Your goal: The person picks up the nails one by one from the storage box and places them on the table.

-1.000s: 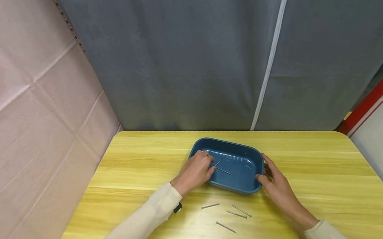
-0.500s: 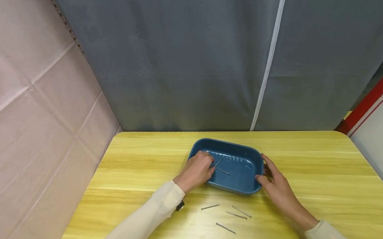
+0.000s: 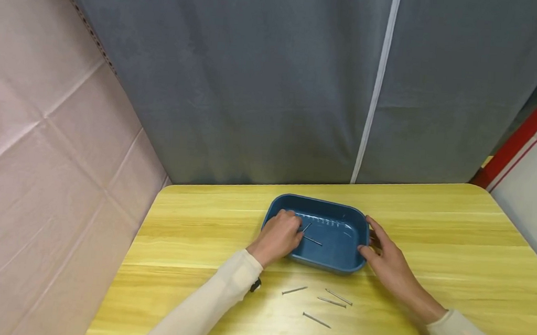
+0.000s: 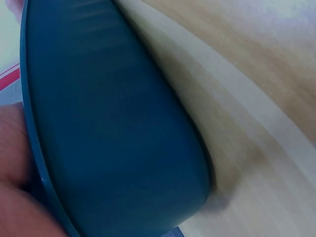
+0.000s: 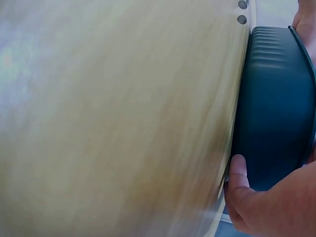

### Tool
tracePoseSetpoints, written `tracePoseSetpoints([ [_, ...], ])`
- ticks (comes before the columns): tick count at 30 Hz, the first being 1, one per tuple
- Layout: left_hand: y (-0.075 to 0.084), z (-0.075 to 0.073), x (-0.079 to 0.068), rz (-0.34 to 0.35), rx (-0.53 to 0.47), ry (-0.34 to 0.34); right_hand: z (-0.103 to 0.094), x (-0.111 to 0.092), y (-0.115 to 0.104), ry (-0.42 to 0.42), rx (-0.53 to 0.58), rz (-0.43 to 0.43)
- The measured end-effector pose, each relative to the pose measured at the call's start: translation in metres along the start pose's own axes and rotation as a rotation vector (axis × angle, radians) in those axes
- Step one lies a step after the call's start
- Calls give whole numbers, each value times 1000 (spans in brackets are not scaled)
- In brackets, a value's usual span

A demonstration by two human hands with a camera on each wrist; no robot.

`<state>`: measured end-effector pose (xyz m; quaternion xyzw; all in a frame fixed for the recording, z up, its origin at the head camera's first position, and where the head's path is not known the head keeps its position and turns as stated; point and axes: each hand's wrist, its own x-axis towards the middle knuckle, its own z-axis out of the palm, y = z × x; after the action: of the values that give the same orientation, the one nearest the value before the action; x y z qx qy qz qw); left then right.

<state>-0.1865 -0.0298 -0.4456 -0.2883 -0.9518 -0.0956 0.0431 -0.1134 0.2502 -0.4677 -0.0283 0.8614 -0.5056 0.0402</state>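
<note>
A blue rectangular plastic basin (image 3: 338,249) sits on the wooden table, its outer wall filling much of the left wrist view. My left hand (image 3: 278,237) reaches over the basin's left side, fingers bent down inside it. Two thin metal nails, one slanting (image 3: 308,227) and one nearly level (image 3: 312,241), show beside those fingertips; I cannot tell whether the fingers pinch one. At the basin's right end, my right hand (image 3: 388,261) holds the wall, thumb at the rim and fingers outside. The right wrist view shows a fingertip (image 5: 238,162) low against the outer wall.
Several loose nails lie on the table (image 3: 207,226) in front of the basin, among them a left one (image 3: 294,290) and a nearest one (image 3: 316,320). A grey curtain (image 3: 256,82) hangs behind the table. Pale panels stand at both sides.
My left hand has shifted very slightly to the right inside the basin, covering a little more of the nails. My right hand and the nails on the table stay put.
</note>
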Motion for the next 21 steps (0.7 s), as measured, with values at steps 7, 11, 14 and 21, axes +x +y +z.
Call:
tracePoseSetpoints([
  [7,0,3,7,7,22,0,0,0,0,1,-4,3],
  [11,-1,5,11,11,30,8,-1,0,0,3,-8,6],
  [14,1,4,12,1,27,3,-1,0,0,4,-9,6],
  [21,2,7,17,-29,33,1,0,0,-1,5,-5,-1],
])
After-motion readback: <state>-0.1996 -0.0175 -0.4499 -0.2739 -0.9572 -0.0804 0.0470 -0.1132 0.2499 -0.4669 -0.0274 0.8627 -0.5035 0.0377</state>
